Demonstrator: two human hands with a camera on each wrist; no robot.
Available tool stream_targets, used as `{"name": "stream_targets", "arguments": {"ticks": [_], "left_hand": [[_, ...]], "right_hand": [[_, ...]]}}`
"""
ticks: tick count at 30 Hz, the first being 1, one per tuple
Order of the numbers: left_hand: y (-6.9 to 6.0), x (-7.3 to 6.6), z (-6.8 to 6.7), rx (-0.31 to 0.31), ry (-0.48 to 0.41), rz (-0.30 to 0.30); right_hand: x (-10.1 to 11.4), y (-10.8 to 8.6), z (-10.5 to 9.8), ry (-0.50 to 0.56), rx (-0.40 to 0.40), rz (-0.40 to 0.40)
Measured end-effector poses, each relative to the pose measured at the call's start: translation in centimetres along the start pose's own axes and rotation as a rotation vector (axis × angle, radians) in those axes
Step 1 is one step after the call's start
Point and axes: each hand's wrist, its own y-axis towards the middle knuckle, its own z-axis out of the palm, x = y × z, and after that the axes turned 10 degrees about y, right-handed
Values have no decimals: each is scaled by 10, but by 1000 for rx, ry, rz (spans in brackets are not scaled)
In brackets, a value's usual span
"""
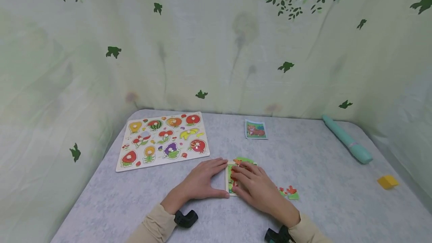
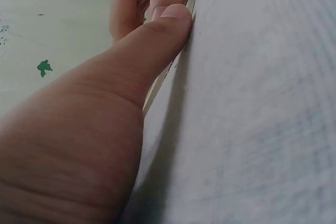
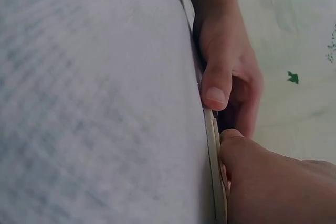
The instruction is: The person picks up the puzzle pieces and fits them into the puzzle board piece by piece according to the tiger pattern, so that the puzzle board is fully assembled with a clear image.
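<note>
A small picture puzzle in a pale tray lies on the table between both hands. My left hand rests along its left side, fingers extended toward the upper corner and the thumb by the lower one. In the left wrist view the thumb touches the tray's edge. My right hand covers much of the puzzle, its fingertips and thumb spread apart on the picture. What lies under that palm is hidden. Loose puzzle pieces with red and green printing lie right of this hand, and a green piece shows at the tray's top edge.
A white fruit knob-puzzle board lies at the back left. Behind the tray is a small picture card of a brown animal. A rolled teal mat and a yellow block lie to the right. Printed curtains surround the table.
</note>
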Motion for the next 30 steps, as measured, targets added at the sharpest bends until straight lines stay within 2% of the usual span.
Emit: {"name": "stream_targets", "arguments": {"ticks": [4, 12, 18, 22, 25, 28, 30], "left_hand": [[0, -1, -1, 0, 0, -4], [-1, -2, -3, -7, -4, -6], [-1, -1, -2, -10, -10, -5], [-2, 0, -1, -13, -16, -5], [-2, 0, -1, -6, -17, -8], [-2, -1, -1, -1, -6, -10], [-2, -1, -1, -1, 0, -7]], "right_hand": [[1, 1, -1, 1, 13, 34], [2, 4, -4, -71, 79, 30], [4, 3, -4, -56, 127, 75], [2, 3, -1, -31, 98, 57], [-1, 4, -3, -4, 44, 34], [-8, 8, -9, 34, -35, 63], [-15, 12, -15, 76, -86, 115]]}}
